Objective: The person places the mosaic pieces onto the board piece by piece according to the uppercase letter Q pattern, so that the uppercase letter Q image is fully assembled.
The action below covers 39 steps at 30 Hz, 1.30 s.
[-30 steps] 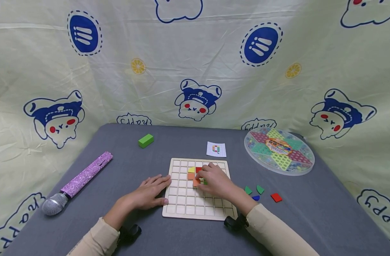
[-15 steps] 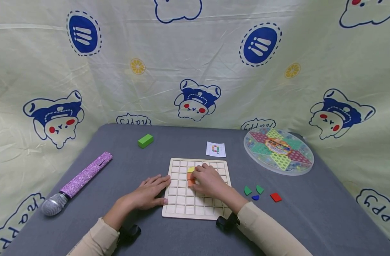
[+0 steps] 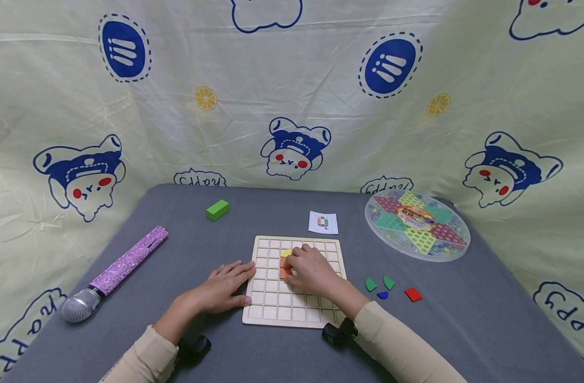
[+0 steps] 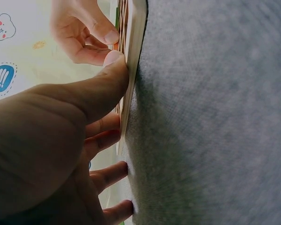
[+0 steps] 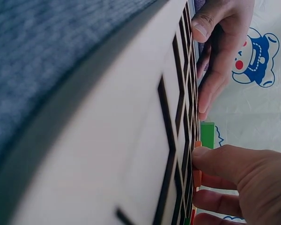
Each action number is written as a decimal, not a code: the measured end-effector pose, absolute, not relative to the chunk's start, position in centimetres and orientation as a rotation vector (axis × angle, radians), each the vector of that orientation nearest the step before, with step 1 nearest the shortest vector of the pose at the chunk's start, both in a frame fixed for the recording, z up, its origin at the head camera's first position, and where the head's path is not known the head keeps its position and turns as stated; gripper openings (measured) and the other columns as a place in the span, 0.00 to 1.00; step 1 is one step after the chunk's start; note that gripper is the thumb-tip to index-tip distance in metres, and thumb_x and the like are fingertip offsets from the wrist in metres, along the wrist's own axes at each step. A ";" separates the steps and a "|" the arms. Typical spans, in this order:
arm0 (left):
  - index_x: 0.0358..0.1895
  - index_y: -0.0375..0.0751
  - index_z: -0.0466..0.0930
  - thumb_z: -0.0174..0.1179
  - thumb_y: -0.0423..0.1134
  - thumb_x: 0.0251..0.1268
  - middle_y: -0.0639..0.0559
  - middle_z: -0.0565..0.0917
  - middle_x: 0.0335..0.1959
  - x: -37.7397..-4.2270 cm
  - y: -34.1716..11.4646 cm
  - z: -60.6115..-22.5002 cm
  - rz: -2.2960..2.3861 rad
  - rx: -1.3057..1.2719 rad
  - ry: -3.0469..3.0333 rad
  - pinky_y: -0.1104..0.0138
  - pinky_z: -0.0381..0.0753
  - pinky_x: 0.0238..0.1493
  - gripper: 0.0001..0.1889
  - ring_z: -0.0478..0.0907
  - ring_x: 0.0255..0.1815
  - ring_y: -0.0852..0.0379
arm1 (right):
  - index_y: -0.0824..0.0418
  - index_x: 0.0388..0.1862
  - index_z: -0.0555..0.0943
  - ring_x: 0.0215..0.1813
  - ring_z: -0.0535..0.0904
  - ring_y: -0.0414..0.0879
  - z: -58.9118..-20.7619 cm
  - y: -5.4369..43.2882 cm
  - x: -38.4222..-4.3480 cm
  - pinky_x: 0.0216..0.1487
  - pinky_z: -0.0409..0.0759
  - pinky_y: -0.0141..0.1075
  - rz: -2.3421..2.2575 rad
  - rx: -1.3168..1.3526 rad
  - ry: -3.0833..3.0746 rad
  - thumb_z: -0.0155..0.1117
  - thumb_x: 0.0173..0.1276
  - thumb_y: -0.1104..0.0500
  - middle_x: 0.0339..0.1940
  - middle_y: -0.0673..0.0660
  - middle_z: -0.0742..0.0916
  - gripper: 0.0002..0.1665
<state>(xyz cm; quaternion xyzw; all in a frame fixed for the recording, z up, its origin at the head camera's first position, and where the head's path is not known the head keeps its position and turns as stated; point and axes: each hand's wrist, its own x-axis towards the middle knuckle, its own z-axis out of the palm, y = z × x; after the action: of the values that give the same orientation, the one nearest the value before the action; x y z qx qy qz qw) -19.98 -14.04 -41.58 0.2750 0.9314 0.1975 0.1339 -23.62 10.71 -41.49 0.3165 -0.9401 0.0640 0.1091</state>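
Note:
A pale wooden grid board (image 3: 273,315) lies on the grey cloth. My right hand (image 3: 313,270) is over its middle, thumb and fingertips pinching a small orange square tile (image 3: 284,273) down at a grid cell. In the right wrist view the thumb is against the edge of that orange tile (image 5: 197,177). Just beyond it sits another orange tile (image 3: 283,262), then a yellow tile (image 3: 286,253); the right hand hides tiles to their right. My left hand (image 3: 227,287) rests along the board's left edge, fingers extended, thumb at the rim (image 4: 139,37).
Two green pieces (image 3: 370,284), a blue piece (image 3: 382,295) and a red tile (image 3: 413,294) lie right of the board. Behind it is a pattern card (image 3: 323,223). A round game box (image 3: 418,226), a green block (image 3: 217,210) and a glittery microphone (image 3: 129,260) stand around.
My right hand has moved slightly left with the orange tile, which now lines up below the other orange one. The left hand keeps its place.

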 end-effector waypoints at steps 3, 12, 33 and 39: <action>0.74 0.43 0.55 0.55 0.54 0.66 0.47 0.57 0.75 -19.9 -14.0 -41.6 0.573 0.792 2.702 0.38 0.46 0.70 0.37 0.47 0.77 0.40 | 0.51 0.32 0.84 0.35 0.70 0.43 -41.5 10.7 -23.6 0.34 0.67 0.35 0.191 0.926 -2.766 0.74 0.52 0.49 0.31 0.47 0.81 0.11; 0.74 0.43 0.54 0.55 0.54 0.66 0.47 0.56 0.75 -19.9 -14.0 -41.6 0.571 0.803 2.702 0.38 0.46 0.70 0.37 0.47 0.77 0.40 | 0.50 0.31 0.84 0.34 0.70 0.43 -41.4 11.2 -23.3 0.34 0.67 0.34 0.186 0.928 -2.744 0.73 0.52 0.50 0.31 0.47 0.81 0.09; 0.74 0.42 0.54 0.55 0.53 0.66 0.47 0.56 0.75 -19.9 -14.1 -41.6 0.584 0.791 2.699 0.38 0.45 0.71 0.37 0.47 0.77 0.41 | 0.55 0.39 0.85 0.42 0.73 0.46 -40.5 19.9 -20.6 0.44 0.71 0.43 0.252 0.687 -2.807 0.73 0.53 0.50 0.35 0.50 0.82 0.16; 0.74 0.43 0.54 0.55 0.54 0.66 0.47 0.56 0.76 -19.9 -14.1 -41.7 0.582 0.789 2.699 0.39 0.45 0.71 0.37 0.47 0.77 0.41 | 0.55 0.39 0.85 0.41 0.72 0.46 -40.9 23.0 -20.0 0.41 0.70 0.43 0.216 0.583 -2.840 0.74 0.52 0.49 0.35 0.50 0.81 0.17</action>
<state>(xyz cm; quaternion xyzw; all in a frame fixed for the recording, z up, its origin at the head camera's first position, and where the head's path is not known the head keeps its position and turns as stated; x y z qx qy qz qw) -19.94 -14.13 -41.67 0.2722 0.9314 0.2008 0.1347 -19.97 22.98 -40.88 0.1993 -0.9702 0.0739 0.1167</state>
